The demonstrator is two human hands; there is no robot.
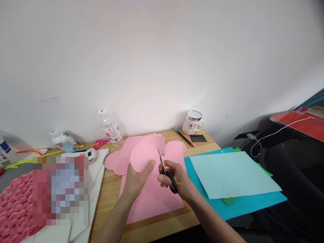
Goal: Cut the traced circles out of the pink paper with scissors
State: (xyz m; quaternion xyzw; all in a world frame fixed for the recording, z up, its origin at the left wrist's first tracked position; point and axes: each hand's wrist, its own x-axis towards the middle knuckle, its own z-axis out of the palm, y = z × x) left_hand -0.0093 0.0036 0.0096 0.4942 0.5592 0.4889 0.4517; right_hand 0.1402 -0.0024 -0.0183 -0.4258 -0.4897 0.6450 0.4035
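Note:
My left hand (pixel 138 179) grips a round pink paper disc (pixel 143 153) by its lower edge, thumb on top and fingers hidden beneath. Black-handled scissors (pixel 172 184) are in my right hand (pixel 174 175), fingers wrapped about the handles. Their blades point up and away, just right of the disc, and look nearly closed. Below both hands lies a large pink paper sheet (pixel 162 200) with faint curved lines. More rounded pink cutouts (pixel 113 162) rest to the left, and another pink round piece (pixel 177 147) lies to the right.
A clear bottle (pixel 111 130), a white jar (pixel 64 140) and pink scissors (pixel 100 144) stand or lie at the back left. Toward the back right are a mug (pixel 192 123), a pen (pixel 186 137) and a black card (pixel 198 138). Pale blue paper (pixel 235 175) overhangs the table's right side.

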